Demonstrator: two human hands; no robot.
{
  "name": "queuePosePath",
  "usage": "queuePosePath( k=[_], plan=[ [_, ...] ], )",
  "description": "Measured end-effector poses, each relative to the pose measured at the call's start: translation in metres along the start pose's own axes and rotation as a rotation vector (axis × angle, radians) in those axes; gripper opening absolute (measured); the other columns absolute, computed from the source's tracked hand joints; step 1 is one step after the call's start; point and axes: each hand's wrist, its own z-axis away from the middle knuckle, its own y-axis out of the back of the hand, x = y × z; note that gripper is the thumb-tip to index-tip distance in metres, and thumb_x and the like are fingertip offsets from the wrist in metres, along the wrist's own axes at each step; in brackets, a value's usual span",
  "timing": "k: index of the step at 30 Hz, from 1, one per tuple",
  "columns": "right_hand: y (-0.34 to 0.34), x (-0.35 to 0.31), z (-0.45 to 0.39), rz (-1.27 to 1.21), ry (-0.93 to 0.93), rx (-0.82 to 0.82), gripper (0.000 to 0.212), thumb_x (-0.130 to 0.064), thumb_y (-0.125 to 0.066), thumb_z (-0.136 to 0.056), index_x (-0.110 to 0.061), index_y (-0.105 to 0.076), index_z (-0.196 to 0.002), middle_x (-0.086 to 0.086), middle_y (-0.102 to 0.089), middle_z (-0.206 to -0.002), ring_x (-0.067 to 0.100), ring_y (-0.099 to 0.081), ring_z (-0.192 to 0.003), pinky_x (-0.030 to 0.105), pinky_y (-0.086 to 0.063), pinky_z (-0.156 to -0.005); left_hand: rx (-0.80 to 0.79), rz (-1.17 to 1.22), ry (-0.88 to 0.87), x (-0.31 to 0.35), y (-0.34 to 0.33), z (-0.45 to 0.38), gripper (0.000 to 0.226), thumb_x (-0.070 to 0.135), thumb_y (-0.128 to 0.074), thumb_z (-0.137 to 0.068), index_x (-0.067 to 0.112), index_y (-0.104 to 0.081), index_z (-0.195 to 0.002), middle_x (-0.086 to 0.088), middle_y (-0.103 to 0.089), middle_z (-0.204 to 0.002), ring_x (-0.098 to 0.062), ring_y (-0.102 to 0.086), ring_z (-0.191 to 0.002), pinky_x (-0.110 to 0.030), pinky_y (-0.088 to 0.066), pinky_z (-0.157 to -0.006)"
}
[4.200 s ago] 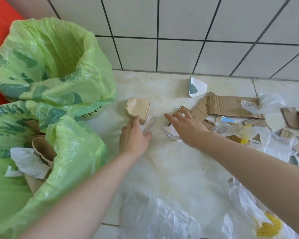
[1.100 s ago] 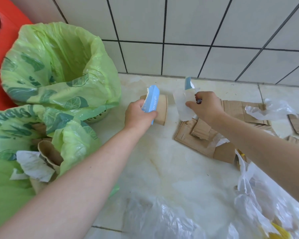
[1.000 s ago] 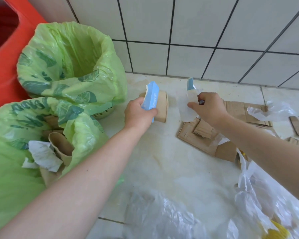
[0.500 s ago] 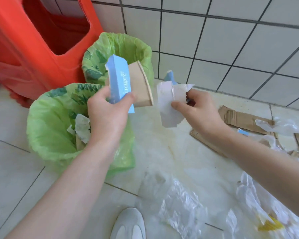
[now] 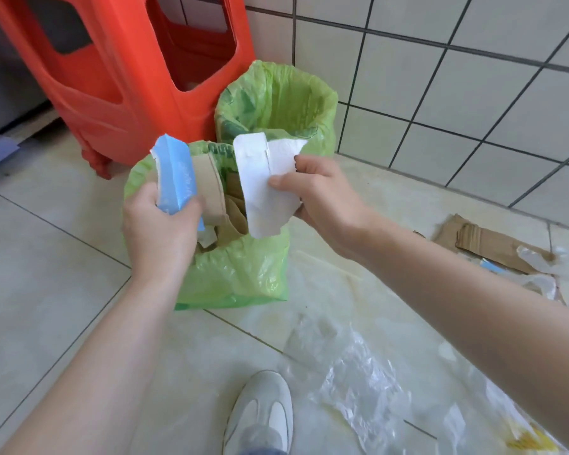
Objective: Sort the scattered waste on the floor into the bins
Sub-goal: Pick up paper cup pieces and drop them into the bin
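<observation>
Left hand (image 5: 160, 234) clamps blue carton (image 5: 176, 178) plus brown cardboard (image 5: 211, 192); right hand (image 5: 322, 195) pinches white paper (image 5: 265, 185). Both over near bin (image 5: 243, 274), 12 o'clock. Your release off-centre risks spill past rim.

faint print on blue carton (image 5: 177, 178), unreadable

I see thin crinkled green plastic liners (image 5: 243, 270) on both bins, a glossy blue carton (image 5: 176, 178), matt brown cardboard (image 5: 211, 188), white torn paper (image 5: 263, 185), clear wrinkled film (image 5: 358, 372), a glossy red plastic stool (image 5: 112, 60) and polished floor tiles (image 5: 46, 251).
</observation>
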Motion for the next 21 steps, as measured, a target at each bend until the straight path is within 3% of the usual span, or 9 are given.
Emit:
queuePosePath(
  k=[3,8,11,13,15,17,18,20,21],
  plan=[
    [-0.022,0.0,-0.015,-0.105,-0.173,-0.103,0.026,0.001,-0.052,-0.089,0.013,-0.056,-0.112,0.023,-0.06,-0.101,0.031,-0.059,-0.091,0.051,-0.05,-0.087,-0.063,-0.021,0.018,-0.005,0.002,0.001,0.024,0.028,-0.062,-0.073,0.01,-0.058,-0.087,-0.011,-0.061,-0.081,-0.031,-0.053,-0.071,-0.035,-0.041,-0.06],
    [-0.039,0.009,-0.041,-0.088,-0.34,-0.15,0.02,0.001,-0.044,-0.09,0.006,-0.051,-0.108,0.018,-0.054,-0.097,0.032,-0.057,-0.089,0.051,-0.051,-0.092,-0.098,-0.003,0.082,-0.001,-0.003,-0.006,0.018,0.018,-0.053,-0.08,0.015,-0.056,-0.097,0.003,-0.052,-0.078,-0.021,-0.047,-0.071,-0.03,-0.033,-0.054],
    [-0.038,0.014,-0.044,-0.016,-0.353,-0.165,0.012,-0.001,-0.043,-0.095,-0.008,-0.053,-0.095,0.011,-0.056,-0.087,0.027,-0.06,-0.078,0.041,-0.058,-0.08,-0.104,-0.013,0.091,-0.003,-0.003,-0.011,0.04,0.017,-0.052,-0.083,0.024,-0.056,-0.122,0.006,-0.059,-0.113,-0.018,-0.055,-0.102,-0.03,-0.045,-0.082],
    [-0.038,0.017,-0.047,0.071,-0.339,-0.152,0.02,-0.003,-0.046,-0.093,0.006,-0.054,-0.109,0.014,-0.054,-0.09,0.025,-0.058,-0.078,0.032,-0.057,-0.07,-0.123,0.005,0.125,-0.007,-0.001,-0.011,0.051,0.022,-0.053,-0.081,0.031,-0.051,-0.131,0.01,-0.053,-0.129,-0.019,-0.056,-0.115,-0.036,-0.045,-0.1],
    [-0.04,0.019,-0.048,0.171,-0.314,-0.14,0.039,-0.006,-0.049,-0.09,0.019,-0.046,-0.121,0.016,-0.047,-0.091,0.025,-0.051,-0.08,0.027,-0.057,-0.067,-0.137,0.02,0.129,-0.007,0.001,-0.009,0.055,0.027,-0.054,-0.081,0.032,-0.048,-0.135,0.01,-0.051,-0.134,-0.015,-0.053,-0.119,-0.037,-0.043,-0.102],
    [-0.041,0.017,-0.046,0.219,-0.268,-0.118,0.045,-0.004,-0.049,-0.089,0.02,-0.04,-0.125,0.025,-0.051,-0.092,0.022,-0.042,-0.08,0.025,-0.057,-0.067,-0.142,0.011,0.105,-0.005,0.002,-0.007,0.054,0.023,-0.055,-0.085,0.028,-0.046,-0.138,0.006,-0.049,-0.138,-0.003,-0.047,-0.111,-0.024,-0.038,-0.094],
    [-0.04,0.015,-0.044,0.223,-0.247,-0.107,0.044,-0.003,-0.048,-0.088,0.02,-0.039,-0.125,0.041,-0.053,-0.107,0.019,-0.042,-0.082,0.026,-0.057,-0.072,-0.141,-0.004,0.09,-0.003,0.001,-0.006,0.052,0.02,-0.055,-0.087,0.026,-0.047,-0.137,0.006,-0.049,-0.136,0.001,-0.047,-0.102,-0.021,-0.035,-0.088],
    [-0.035,0.01,-0.038,0.24,-0.217,-0.102,0.041,-0.002,-0.048,-0.089,0.015,-0.047,-0.126,0.038,-0.045,-0.128,0.023,-0.053,-0.084,0.033,-0.057,-0.082,-0.13,-0.011,0.058,0.002,-0.001,-0.002,0.045,0.017,-0.055,-0.088,0.024,-0.051,-0.133,0.011,-0.05,-0.128,0.012,-0.048,-0.081,-0.014,-0.034,-0.076],
    [-0.03,0.008,-0.033,0.265,-0.205,-0.105,0.037,-0.004,-0.048,-0.091,0.009,-0.054,-0.125,0.03,-0.057,-0.123,0.023,-0.06,-0.091,0.034,-0.056,-0.085,-0.129,-0.004,0.038,0.005,-0.003,0.001,0.042,0.016,-0.055,-0.088,0.024,-0.054,-0.129,0.012,-0.052,-0.125,0.014,-0.048,-0.077,-0.013,-0.035,-0.073]
  ],
)
